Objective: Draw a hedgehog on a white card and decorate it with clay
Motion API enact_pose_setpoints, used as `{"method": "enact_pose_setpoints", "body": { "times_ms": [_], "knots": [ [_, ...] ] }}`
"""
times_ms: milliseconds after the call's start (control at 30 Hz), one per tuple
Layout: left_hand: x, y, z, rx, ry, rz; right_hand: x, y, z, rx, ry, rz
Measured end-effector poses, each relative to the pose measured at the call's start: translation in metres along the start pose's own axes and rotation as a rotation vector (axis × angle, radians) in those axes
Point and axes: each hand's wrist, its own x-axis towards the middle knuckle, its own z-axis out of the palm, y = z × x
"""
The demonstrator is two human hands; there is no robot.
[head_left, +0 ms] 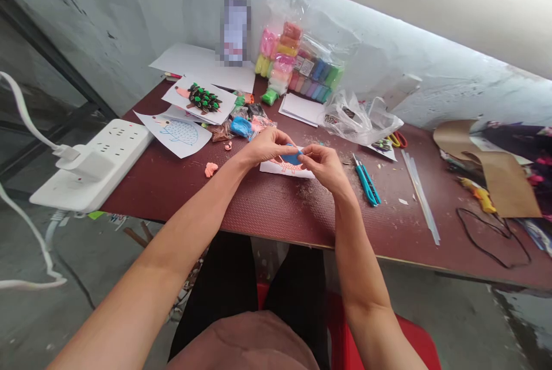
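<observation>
From the head camera we see our left hand and right hand meeting above the brown table, both pinching one small blue clay piece between thumb and fingertips. The piece sits between the two hands, its long axis running roughly across from one grip to the other; which end leads we cannot tell.

Directly under the grip lies a white card with an orange drawing. Toward us from the grip the tabletop is bare up to its near edge. Right of the grip lie teal craft knives, near but apart. Left of it sit a small orange clay lump and a printed hedgehog sheet. Beyond the grip, against the wall, stand bags of coloured clay.
</observation>
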Motion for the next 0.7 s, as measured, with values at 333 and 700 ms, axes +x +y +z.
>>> {"method": "enact_pose_setpoints", "body": {
  "times_ms": [333, 700],
  "knots": [
    [0.0008, -0.001, -0.0009, 0.007, 0.022, 0.005, 0.002, 0.0052, 0.0006, 0.057, 0.071, -0.004],
    [0.0018, 0.0009, 0.0007, -0.103, 0.019, -0.082, 0.0057, -0.0001, 0.003, 0.046, 0.088, -0.039]
  ]
}}
